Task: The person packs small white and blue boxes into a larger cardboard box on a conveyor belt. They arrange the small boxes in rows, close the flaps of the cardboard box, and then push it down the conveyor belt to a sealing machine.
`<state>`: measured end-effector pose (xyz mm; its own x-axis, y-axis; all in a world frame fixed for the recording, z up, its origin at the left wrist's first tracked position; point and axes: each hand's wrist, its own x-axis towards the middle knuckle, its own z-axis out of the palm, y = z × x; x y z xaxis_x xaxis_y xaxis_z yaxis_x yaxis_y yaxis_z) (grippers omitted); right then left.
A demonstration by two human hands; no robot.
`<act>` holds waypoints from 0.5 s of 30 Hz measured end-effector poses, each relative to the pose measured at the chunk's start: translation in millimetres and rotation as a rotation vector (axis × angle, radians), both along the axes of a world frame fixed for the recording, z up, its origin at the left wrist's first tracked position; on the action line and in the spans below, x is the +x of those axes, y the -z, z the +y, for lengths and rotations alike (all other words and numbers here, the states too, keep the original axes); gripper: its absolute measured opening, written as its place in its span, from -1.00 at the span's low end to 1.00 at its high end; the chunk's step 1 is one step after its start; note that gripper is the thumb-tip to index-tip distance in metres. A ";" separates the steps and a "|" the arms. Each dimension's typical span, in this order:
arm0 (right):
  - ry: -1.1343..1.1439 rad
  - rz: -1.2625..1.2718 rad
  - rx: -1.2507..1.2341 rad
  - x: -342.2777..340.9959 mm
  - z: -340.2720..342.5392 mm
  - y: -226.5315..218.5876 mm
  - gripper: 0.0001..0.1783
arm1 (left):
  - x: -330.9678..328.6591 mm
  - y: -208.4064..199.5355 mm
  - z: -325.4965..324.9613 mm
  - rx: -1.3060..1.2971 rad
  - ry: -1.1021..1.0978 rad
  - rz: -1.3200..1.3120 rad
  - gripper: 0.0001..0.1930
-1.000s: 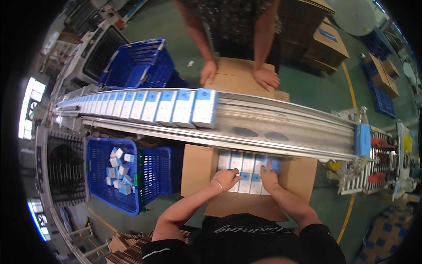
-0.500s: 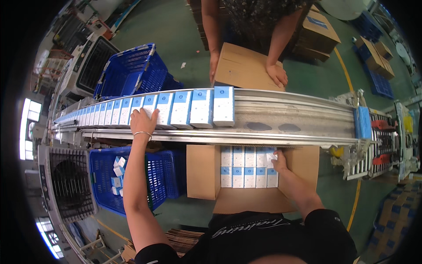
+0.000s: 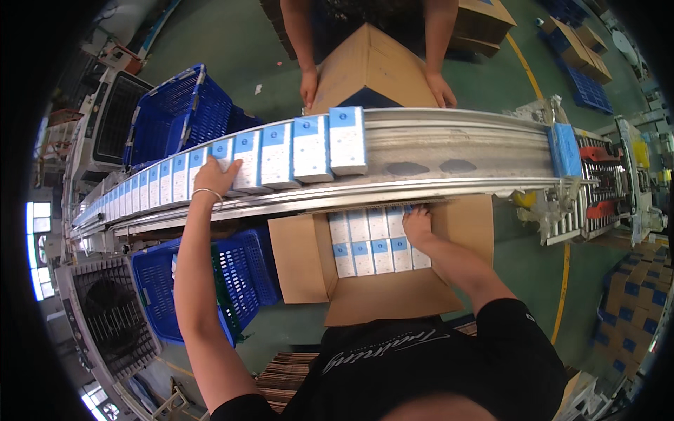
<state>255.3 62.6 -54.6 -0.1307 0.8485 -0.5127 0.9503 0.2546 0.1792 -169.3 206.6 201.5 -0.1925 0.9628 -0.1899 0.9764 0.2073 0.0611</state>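
Note:
A row of white-and-blue small boxes stands on the metal conveyor. My left hand rests on this row with its thumb and fingers apart, several boxes back from the right end. Below the conveyor, an open cardboard carton holds two rows of similar boxes. Inside its far right corner is my right hand, fingers curled over the end of the far row. What those fingers grip, if anything, is hidden by the hand.
Across the conveyor, another person's hands hold a closed carton. Blue plastic baskets stand at left, one beyond the conveyor and one on the near side. Flattened cardboard is stacked beside me. Cartons fill a pallet at right.
The whole view has shifted. My right hand has gone from the carton's right side to over the far row's end. My left hand stays at the same boxes. The other person's carton has turned.

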 end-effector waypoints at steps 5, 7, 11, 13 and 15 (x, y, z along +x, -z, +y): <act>0.150 0.122 -0.314 -1.9 -10.8 15.7 -0.28 | 10.9 10.5 18.1 -0.029 -0.033 -0.302 0.02; 0.075 0.499 -0.620 8.8 17.8 -29.9 -0.34 | 17.9 9.4 13.5 -0.046 -0.050 -0.412 0.07; 0.178 1.233 -0.080 5.0 45.7 -237.2 -0.45 | 45.1 18.8 9.5 -0.041 -0.044 -0.476 0.09; 0.339 1.162 0.616 35.5 96.1 -251.2 -0.40 | 78.8 22.5 4.5 -0.045 -0.070 -0.567 0.10; 0.504 1.166 0.313 61.9 136.6 -233.4 -0.23 | 124.0 25.3 10.0 0.004 0.064 -0.539 0.08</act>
<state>317.2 199.2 178.8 0.0034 0.9961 -0.0878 0.5640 -0.0744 -0.8224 -45.2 216.7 176.2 -0.0097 0.9704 -0.2413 0.8174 0.1467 0.5571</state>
